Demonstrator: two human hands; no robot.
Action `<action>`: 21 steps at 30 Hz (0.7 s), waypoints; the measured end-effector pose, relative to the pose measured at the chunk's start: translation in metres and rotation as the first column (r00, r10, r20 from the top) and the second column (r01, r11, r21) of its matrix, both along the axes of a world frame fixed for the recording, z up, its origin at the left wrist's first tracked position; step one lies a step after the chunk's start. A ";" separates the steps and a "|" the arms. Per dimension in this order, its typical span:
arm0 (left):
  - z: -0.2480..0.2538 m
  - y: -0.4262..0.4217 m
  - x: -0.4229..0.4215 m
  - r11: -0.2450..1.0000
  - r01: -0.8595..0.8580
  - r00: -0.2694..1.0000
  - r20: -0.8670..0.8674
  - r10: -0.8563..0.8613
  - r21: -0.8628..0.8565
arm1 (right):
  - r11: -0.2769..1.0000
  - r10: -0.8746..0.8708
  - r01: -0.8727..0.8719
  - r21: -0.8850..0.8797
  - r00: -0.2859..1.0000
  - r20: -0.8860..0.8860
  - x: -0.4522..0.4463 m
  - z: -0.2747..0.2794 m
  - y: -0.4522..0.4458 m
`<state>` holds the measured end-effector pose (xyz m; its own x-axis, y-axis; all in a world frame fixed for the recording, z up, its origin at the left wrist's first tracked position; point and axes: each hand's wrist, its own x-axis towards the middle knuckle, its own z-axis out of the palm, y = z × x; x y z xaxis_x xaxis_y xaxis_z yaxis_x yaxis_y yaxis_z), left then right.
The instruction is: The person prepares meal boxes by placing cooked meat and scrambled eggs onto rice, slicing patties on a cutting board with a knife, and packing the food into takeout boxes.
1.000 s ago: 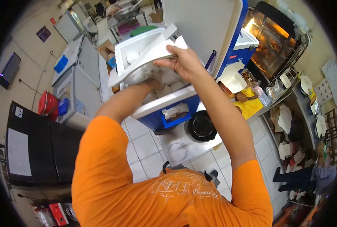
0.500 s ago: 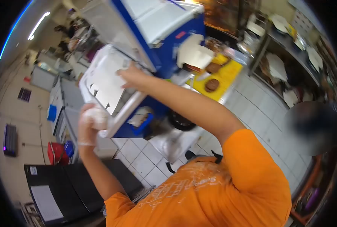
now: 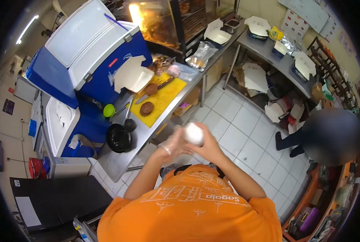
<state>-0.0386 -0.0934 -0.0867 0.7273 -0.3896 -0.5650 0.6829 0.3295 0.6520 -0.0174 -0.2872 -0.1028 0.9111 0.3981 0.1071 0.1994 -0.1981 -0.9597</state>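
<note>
A white round object sits between my two hands, in front of my orange shirt. My left hand, in a clear plastic glove, closes on its left and lower side. Bare, my right hand has its fingers wrapped round the right side. The object's underside is hidden by the fingers. To the left stands a blue and white cooler, its lid raised and a white sheet lying inside its top.
A metal table holds a black pan, a yellow board with brown pieces and a knife, and an open box. Another blue cooler is behind. A person stands at right, beside shelving.
My left hand has come from the cooler with the white round object. My right hand has let go of the white sheet and joined it. The view has turned right.
</note>
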 end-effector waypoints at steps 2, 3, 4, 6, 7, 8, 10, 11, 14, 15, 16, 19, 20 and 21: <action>0.008 -0.037 0.038 0.936 0.290 0.920 0.213 -0.330 0.198 | 0.988 -0.107 0.131 0.085 0.964 -0.243 0.028 0.003 -0.059; 0.009 -0.047 0.049 0.873 0.372 0.846 0.273 -0.458 0.314 | 0.974 -0.071 0.164 0.153 0.872 -0.484 0.040 0.009 -0.086; 0.017 -0.047 0.065 0.806 0.344 0.733 0.399 -0.551 0.482 | 0.966 -0.095 0.212 0.146 0.821 -0.563 0.051 0.006 -0.109; -0.004 -0.037 0.101 0.369 0.070 0.582 0.263 -0.770 0.927 | 0.930 -0.112 0.324 0.176 0.705 -0.700 0.077 -0.013 -0.140; -0.027 -0.026 0.107 0.321 -0.018 0.665 0.251 -0.704 0.947 | 0.897 -0.111 0.395 0.200 0.638 -0.762 0.089 -0.036 -0.152; -0.052 -0.013 0.114 0.261 -0.103 0.731 0.251 -0.634 0.960 | 0.855 -0.111 0.472 0.214 0.570 -0.814 0.105 -0.057 -0.166; -0.055 0.019 0.139 0.110 -0.151 0.861 0.185 -0.474 0.983 | 0.797 -0.078 0.567 0.208 0.438 -0.896 0.139 -0.106 -0.186; -0.049 0.035 0.145 0.045 -0.094 0.925 0.104 -0.365 0.995 | 0.772 -0.056 0.608 0.189 0.361 -0.931 0.159 -0.121 -0.192; -0.090 0.094 0.166 -0.307 -0.323 0.945 0.286 -0.161 0.895 | 0.795 -0.082 0.587 0.152 0.352 -0.932 0.235 -0.127 -0.190; -0.099 0.112 0.180 -0.336 -0.378 0.925 0.338 -0.174 0.862 | 0.791 -0.113 0.583 0.186 0.438 -0.892 0.268 -0.119 -0.182; -0.107 0.125 0.192 -0.363 -0.428 0.903 0.383 -0.193 0.827 | 0.786 -0.144 0.579 0.219 0.515 -0.845 0.303 -0.114 -0.170; -0.108 0.141 0.236 -0.412 -0.230 0.967 0.158 -0.202 0.882 | 0.883 -0.174 0.441 0.159 0.624 -0.762 0.420 -0.108 -0.158; -0.106 0.141 0.245 -0.392 -0.276 0.956 0.207 -0.209 0.877 | 0.890 -0.232 0.445 0.100 0.630 -0.741 0.458 -0.093 -0.151; -0.104 0.142 0.247 -0.370 -0.335 0.936 0.262 -0.233 0.867 | 0.935 -0.240 0.341 0.097 0.810 -0.535 0.495 -0.092 -0.149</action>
<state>0.2081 0.0488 -0.1902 0.8711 0.4823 0.0924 0.4605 -0.8676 0.1878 0.4780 -0.4366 -0.1952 0.9249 0.1257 -0.3589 -0.3638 0.0176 -0.9313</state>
